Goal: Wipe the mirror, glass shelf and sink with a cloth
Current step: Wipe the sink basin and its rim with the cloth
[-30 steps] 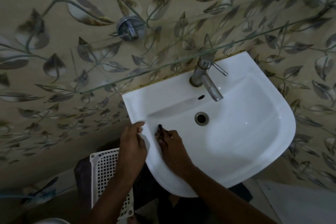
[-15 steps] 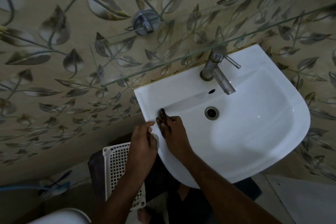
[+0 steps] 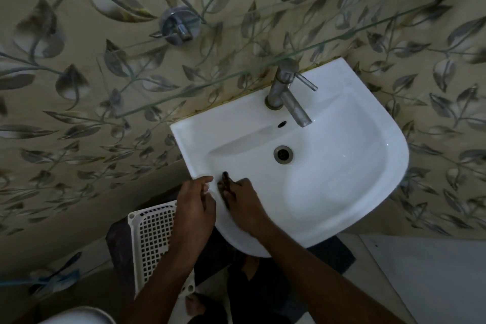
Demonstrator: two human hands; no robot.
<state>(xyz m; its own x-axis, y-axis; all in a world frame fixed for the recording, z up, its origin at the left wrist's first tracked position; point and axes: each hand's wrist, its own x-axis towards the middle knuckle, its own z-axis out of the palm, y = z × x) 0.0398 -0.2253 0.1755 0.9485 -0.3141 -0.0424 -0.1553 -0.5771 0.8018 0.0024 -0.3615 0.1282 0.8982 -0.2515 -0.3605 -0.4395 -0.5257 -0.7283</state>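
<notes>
A: Head view, count?
B: One white sink (image 3: 328, 192), one metal tap (image 3: 288, 92), one drain (image 3: 283, 154), one glass shelf (image 3: 184, 79) above on two chrome brackets, one white lattice basket (image 3: 151, 239) below.
A: Hands?
B: Two — left hand (image 3: 194, 208) curled over the sink's near-left rim, gripping the edge; right hand (image 3: 240, 202) palm-down inside the basin, fingers pinched on something small and dark. Cloth or not — cannot tell.
A: Surfaces?
B: Glossy rounded ceramic; leaf-patterned wall tiles (image 3: 65, 87).
</notes>
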